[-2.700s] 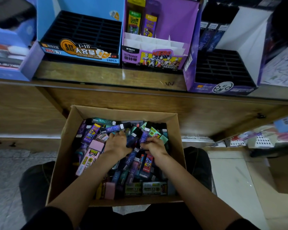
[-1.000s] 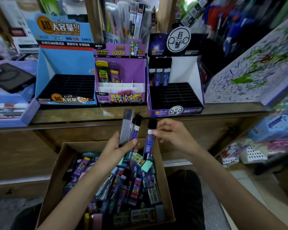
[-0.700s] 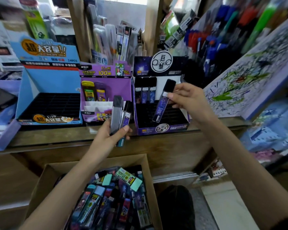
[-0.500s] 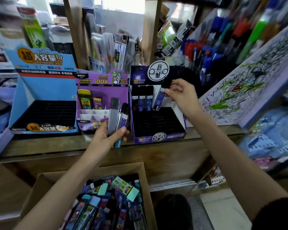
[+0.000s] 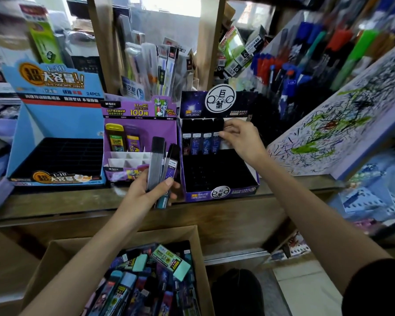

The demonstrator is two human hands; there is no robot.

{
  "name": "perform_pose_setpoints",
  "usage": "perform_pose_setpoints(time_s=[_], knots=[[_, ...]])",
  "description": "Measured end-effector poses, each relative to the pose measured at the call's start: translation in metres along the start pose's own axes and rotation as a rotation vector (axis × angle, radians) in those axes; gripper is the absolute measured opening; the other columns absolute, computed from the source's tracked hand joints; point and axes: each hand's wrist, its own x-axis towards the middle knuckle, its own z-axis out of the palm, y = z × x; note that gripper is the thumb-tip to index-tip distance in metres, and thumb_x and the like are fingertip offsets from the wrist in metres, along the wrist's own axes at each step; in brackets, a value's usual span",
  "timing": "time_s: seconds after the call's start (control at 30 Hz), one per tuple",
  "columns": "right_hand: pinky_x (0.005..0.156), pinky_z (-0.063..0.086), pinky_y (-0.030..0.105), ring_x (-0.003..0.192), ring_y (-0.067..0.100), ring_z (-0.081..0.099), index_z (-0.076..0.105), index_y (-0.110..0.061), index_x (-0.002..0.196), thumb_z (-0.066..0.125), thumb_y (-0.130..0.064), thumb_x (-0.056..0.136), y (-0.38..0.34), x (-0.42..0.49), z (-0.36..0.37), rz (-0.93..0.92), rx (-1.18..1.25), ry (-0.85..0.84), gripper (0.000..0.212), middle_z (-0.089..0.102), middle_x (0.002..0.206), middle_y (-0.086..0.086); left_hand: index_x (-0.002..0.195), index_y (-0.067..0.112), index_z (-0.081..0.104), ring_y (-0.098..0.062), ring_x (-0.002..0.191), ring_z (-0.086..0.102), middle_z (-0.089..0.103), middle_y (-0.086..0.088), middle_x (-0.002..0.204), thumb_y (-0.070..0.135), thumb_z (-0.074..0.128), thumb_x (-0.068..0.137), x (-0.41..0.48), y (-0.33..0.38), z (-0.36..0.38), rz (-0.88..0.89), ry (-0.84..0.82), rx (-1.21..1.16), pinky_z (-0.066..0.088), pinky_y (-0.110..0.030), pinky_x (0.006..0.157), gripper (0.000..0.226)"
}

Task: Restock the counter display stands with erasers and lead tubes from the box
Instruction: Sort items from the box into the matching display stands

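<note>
Slotting a slim dark-blue lead tube (image 5: pixel 216 140) into the back row of a dark purple cardboard display stand (image 5: pixel 221 193) on the wooden counter (image 5: pixel 78 208), seen from a head cam looking down. The right hand (image 5: pixel 240 139) pinches the tube's upper part btwn thumb & fingertips. The tube stands upright, 4th in the row, just beside three matching tubes (image 5: pixel 196 142) on its left. Can't tell if it is fully seated. The rest of that stand's black grid is unfilled.

The left hand (image 5: pixel 146 192), lower & nearer, grips a fan of spares in front of the stand's left edge, incl. a grey tube (image 5: pixel 156 160) & a purple-labelled tube (image 5: pixel 172 166). Below both arms, an open brown cardboard box (image 5: pixel 197 242) holds a jumble of tubes & mint-green erasers (image 5: pixel 177 262). Further left on the counter are a light purple stand (image 5: pixel 139 110) w/ two packs & a blue stand (image 5: pixel 55 124) w/ a bare black grid.

To do this well, probably: keep the tube vertical, let its foot drop into the cell next to the 3rd tube, label to the front like the others. Press the cap lightly till level w/ its neighbours & release only once it stands alone. Don't nudge the neighbours sideways. The next purple-labelled tube looks ready to pass across; the grey one likely belongs in another stand.
</note>
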Motion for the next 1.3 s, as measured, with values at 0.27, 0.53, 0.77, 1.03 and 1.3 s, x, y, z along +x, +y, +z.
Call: perform_pose_setpoints(time_s=[0.27,0.53,0.77,1.03,1.3], knots=[[0.077,0.048,0.025,0.077,0.016,0.062,0.07,0.001,0.088,0.062,-0.015,0.09,-0.012,-0.015,0.002,0.132,-0.344,0.047,0.018,0.071,0.088,0.012,0.112,0.012,0.056,-0.013,0.071,0.067,0.073,-0.008,0.093,0.026,0.059,0.081,-0.003,0.001,0.008,-0.021,-0.086,-0.048,0.052,-0.021,0.059,0.034],[0.062,0.053,0.018,0.073,0.008,0.068,0.063,-0.016,0.09,0.057,-0.03,0.092,-0.055,-0.09,0.024,0.224,0.348,-0.139,0.015,0.07,0.081,-0.003,0.114,0.013,0.051,-0.015,0.07,0.069,0.073,-0.006,0.087,0.029,0.061,0.076,0.0,0.001,0.021,-0.022,-0.151,-0.077,0.054,-0.022,0.057,0.042],[0.066,0.049,0.025,0.075,0.017,0.061,0.055,-0.013,0.086,0.06,-0.007,0.089,-0.058,-0.098,0.02,0.307,0.539,-0.159,0.008,0.064,0.084,0.007,0.11,0.016,0.053,-0.022,0.085,0.07,0.072,-0.011,0.096,0.028,0.06,0.077,0.004,-0.001,0.029,-0.034,-0.151,-0.059,0.059,-0.029,0.069,0.036],[0.065,0.051,0.025,0.067,0.008,0.063,0.056,-0.013,0.089,0.062,-0.005,0.088,-0.051,-0.041,-0.048,0.116,0.245,0.195,0.01,0.065,0.073,-0.001,0.097,0.007,0.049,-0.013,0.044,0.048,0.059,-0.001,0.063,0.017,0.048,0.094,0.009,0.004,0.021,0.099,-0.12,0.113,0.045,-0.025,0.046,0.011],[0.079,0.05,0.022,0.08,0.016,0.057,0.059,-0.004,0.102,0.063,-0.006,0.087,-0.032,-0.013,-0.039,-0.002,-0.177,0.065,0.016,0.059,0.088,0.008,0.08,0.011,0.051,-0.012,0.042,0.04,0.052,0.002,0.054,0.05,0.033,0.091,0.01,-0.001,0.013,0.059,-0.103,0.041,0.039,-0.021,0.043,0.044]])
